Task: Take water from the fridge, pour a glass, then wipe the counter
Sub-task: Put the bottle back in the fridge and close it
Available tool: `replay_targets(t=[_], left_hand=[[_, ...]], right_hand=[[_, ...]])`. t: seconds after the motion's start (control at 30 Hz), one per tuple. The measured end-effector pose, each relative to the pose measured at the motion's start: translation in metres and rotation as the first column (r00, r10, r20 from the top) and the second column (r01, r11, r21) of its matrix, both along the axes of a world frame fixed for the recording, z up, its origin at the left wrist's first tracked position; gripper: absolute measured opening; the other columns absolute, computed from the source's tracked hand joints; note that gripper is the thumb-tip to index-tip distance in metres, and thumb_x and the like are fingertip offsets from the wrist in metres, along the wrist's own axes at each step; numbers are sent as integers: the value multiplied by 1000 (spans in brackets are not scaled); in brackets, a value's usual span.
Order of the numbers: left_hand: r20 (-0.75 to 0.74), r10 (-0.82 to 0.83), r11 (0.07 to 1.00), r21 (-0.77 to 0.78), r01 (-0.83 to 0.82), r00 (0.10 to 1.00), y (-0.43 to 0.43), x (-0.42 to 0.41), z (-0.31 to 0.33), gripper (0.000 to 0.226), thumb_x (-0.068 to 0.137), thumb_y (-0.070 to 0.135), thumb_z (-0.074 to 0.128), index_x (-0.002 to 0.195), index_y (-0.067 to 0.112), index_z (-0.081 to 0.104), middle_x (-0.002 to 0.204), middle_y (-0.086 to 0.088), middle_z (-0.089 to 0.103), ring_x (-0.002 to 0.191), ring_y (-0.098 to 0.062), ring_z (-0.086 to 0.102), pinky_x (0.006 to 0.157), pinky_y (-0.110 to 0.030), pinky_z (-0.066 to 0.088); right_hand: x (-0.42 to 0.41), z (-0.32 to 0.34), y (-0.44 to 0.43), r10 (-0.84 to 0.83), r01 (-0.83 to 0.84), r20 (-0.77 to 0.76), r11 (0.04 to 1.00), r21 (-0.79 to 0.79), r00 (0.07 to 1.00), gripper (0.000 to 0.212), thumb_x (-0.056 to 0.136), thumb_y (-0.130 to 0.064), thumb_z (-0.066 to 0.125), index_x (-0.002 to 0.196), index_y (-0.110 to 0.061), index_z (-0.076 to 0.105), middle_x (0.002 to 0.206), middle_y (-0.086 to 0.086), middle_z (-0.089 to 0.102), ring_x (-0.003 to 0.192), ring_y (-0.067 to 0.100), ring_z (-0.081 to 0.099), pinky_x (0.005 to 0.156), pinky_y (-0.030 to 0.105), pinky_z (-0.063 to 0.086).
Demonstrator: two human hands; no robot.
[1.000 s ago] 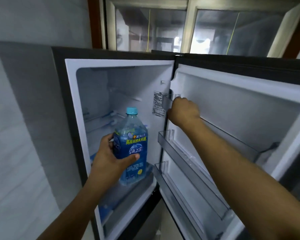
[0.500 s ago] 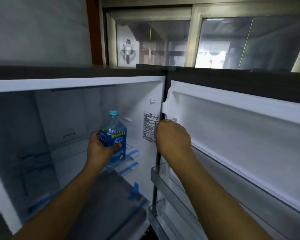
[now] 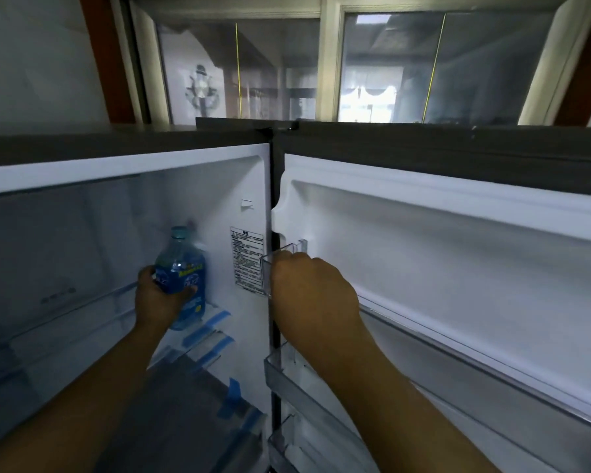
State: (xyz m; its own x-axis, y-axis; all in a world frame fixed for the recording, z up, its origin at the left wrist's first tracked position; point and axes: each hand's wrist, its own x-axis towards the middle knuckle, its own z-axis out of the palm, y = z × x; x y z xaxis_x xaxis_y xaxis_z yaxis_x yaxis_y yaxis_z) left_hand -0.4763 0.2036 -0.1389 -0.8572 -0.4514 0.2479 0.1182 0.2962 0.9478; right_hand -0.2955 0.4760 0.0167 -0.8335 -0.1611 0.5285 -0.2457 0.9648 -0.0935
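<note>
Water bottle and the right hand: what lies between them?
In the head view, between the water bottle and the right hand lies the fridge's side wall bearing a printed label, then the clear door shelf end that this hand grips.

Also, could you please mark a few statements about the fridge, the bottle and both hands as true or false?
1. The left hand holds the blue bottle inside the fridge. True.
2. The bottle's cap is off. False: the pale blue cap is on.
3. The right hand holds a glass. False: it grips the end of the clear door shelf.
4. The fridge door stands open. True.
5. Strips of blue tape sit on the inner shelves. True.
</note>
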Motion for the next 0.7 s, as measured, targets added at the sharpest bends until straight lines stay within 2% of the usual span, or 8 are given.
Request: replay_targets(t=[0.07, 0.17, 0.3, 0.43, 0.53, 0.6, 0.63, 0.7], left_hand=[[10, -9, 1000, 14, 9, 1000, -4, -13, -6, 85, 58, 16, 96, 129, 10, 49, 125, -13, 65, 109, -31, 66, 95, -53, 55], [3, -21, 1000, -1, 21, 1000, 4, -12, -3, 87, 65, 6, 92, 135, 7, 41, 132, -16, 60, 115, -32, 61, 100, -49, 51], [25, -13, 999, -32, 14, 1000, 6, -18, -6, 91, 65, 5, 91, 139, 5, 37, 137, -17, 55, 120, -31, 58, 102, -47, 48], [68, 117, 993, -35, -115, 991, 9, -9, -12, 107, 62, 25, 95, 145, 8, 29, 140, -27, 45, 124, -41, 52, 99, -56, 49], [-69, 193, 981, -20, -195, 979, 29, 25, -5, 86, 71, 25, 87, 140, 8, 40, 134, -24, 48, 122, -40, 50, 100, -58, 48], [-223, 180, 979, -56, -197, 958, 52, 57, 10, 61, 79, 19, 81, 130, 8, 50, 125, -19, 54, 117, -36, 54, 99, -56, 50], [-284, 146, 982, -78, -174, 948, 66, 74, 20, 52, 82, 14, 78, 126, 9, 52, 122, -14, 55, 115, -32, 54, 99, -52, 50], [-347, 46, 987, -128, -95, 937, 96, 106, 47, 43, 87, 13, 73, 124, 13, 51, 120, -3, 52, 113, -19, 53, 101, -31, 47]], right_hand=[[-2, -1, 1, 38, -38, 19, 999, 0, 999, 28, 74, 6, 67, 100, -3, 69, 86, 11, 71, 75, 28, 69, 62, 29, 50], [-2, 0, 8, 65, -65, 48, 998, 11, 997, 34, 89, 3, 46, 119, -8, 58, 109, 8, 66, 97, 27, 64, 75, 31, 45], [0, 4, 10, 32, -33, 68, 999, 17, 997, 21, 92, -2, 47, 109, -10, 57, 104, 6, 63, 93, 26, 62, 68, 28, 36], [-1, 5, 16, 52, -54, 71, 998, 24, 996, 11, 94, -10, 52, 104, -12, 56, 99, 4, 63, 80, 22, 56, 65, 28, 36], [-2, 4, 21, 65, -67, 71, 998, 16, 995, 11, 93, -12, 53, 103, -13, 56, 97, 3, 63, 72, 17, 44, 63, 28, 35], [-1, 5, 24, 69, -70, 67, 998, 11, 995, 9, 93, -13, 53, 102, -14, 55, 97, 3, 63, 73, 18, 46, 63, 28, 35], [0, 6, 25, 72, -72, 63, 997, 12, 995, 9, 94, -14, 53, 102, -15, 55, 97, 3, 63, 76, 19, 50, 63, 28, 35], [2, 6, 29, 86, -87, 69, 996, 12, 994, 9, 94, -16, 52, 103, -15, 55, 98, 3, 62, 85, 23, 59, 63, 28, 36]])
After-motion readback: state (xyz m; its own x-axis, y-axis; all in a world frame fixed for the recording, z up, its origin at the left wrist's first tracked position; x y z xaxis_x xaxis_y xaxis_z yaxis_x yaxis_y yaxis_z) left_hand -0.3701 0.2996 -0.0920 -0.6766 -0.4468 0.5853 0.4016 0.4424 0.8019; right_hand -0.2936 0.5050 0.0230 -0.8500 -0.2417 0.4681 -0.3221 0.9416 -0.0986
